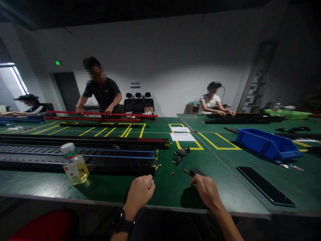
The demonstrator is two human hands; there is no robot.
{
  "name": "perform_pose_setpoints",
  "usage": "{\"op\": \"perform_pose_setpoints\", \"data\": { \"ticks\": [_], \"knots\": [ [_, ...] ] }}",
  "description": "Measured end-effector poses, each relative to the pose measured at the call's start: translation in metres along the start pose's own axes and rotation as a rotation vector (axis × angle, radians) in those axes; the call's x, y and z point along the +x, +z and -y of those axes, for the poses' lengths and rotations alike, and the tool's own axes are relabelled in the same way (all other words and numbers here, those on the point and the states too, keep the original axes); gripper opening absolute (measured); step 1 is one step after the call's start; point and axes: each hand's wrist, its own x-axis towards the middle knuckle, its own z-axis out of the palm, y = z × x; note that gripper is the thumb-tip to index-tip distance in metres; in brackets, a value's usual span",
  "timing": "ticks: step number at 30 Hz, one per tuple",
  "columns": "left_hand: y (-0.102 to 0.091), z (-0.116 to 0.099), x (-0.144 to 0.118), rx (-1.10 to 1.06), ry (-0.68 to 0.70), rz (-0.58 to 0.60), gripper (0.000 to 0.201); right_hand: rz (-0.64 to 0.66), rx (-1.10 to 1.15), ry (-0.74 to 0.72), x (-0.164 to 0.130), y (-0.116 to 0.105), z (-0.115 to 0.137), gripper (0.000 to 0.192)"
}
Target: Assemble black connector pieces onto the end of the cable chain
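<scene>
1. Two hands work at the near edge of a green table (175, 195), and the list runs from left to right.
2. Far left, a plastic bottle (74, 164) of yellowish liquid stands upright on the table, just in front of a long black rail assembly (100, 155) that stretches across the left half.
3. Beyond it, a person in a dark shirt leans over a long red bar (100, 114) with both hands on it; another person sits at the far left edge.
4. The left hand (139, 194) is curled into a loose fist with the fingers folded in, resting near the table's edge. I cannot tell whether anything is held inside it. A dark watch sits on its wrist.
5. A small brass screw (172, 173) lies on the table just beyond and between the hands, well apart from the left hand.
6. Further off, a small black part (181, 154) with a yellow wire lies by a yellow-taped square holding white paper sheets (182, 136).
7. The right hand (206, 190) has its fingertips pinched narrowly on a small black block (196, 172), which rests on the table just beyond the fingers.
8. Right of it, a flat black strip (265, 185) lies along the table, and a blue bin (268, 144) sits farther back.
9. Far right, a person in a white top sits with both hands on another black rail.
</scene>
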Motion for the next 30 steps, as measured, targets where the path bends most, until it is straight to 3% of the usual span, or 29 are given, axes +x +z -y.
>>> {"op": "perform_pose_setpoints", "data": {
  "ticks": [18,30],
  "knots": [
    [0.0064,0.0037,-0.0002,-0.025,0.035,-0.067,0.028,0.129,-0.019,-0.006,0.0017,-0.0008,0.0028,0.073],
    [0.007,0.0042,0.0,-0.03,0.024,-0.047,0.027,0.134,-0.037,0.011,0.0019,0.0009,0.0006,0.073]
  ]
}}
